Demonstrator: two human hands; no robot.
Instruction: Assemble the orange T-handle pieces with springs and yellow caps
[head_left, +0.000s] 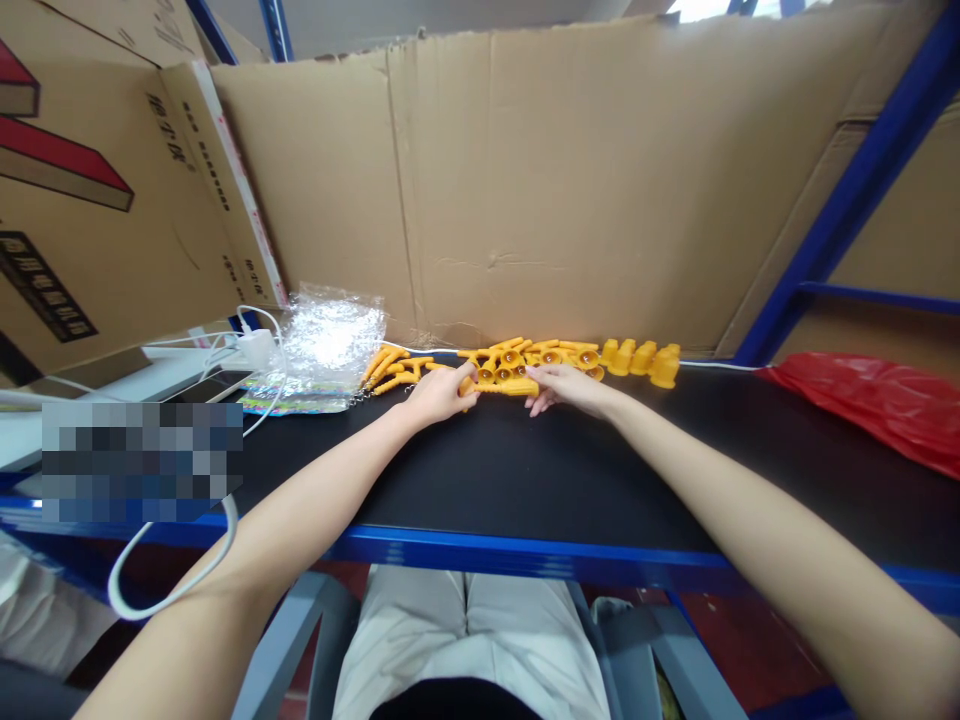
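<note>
An orange funnel-shaped plastic piece (506, 387) lies level between my two hands, just in front of a row of similar pieces. My left hand (441, 392) is closed, pinching its narrow left end. At the wider right end, my right hand (571, 388) has its thumb and fingers closed on the piece, with the lower fingers hanging loosely. Behind them, several orange funnel-shaped pieces (550, 357) are heaped with their round mouths facing me. Thin orange branched pieces (397, 368) lie left of my left hand. Several yellow cup-shaped pieces (643, 358) stand right of my right hand.
Clear plastic packaging (330, 335) sits at the left back, near a white charger (256, 347) and its cables. A red plastic bag (870, 405) lies on the black tabletop (525, 480) at right. Cardboard (525, 180) walls the back; a blue edge (480, 552) runs along the front.
</note>
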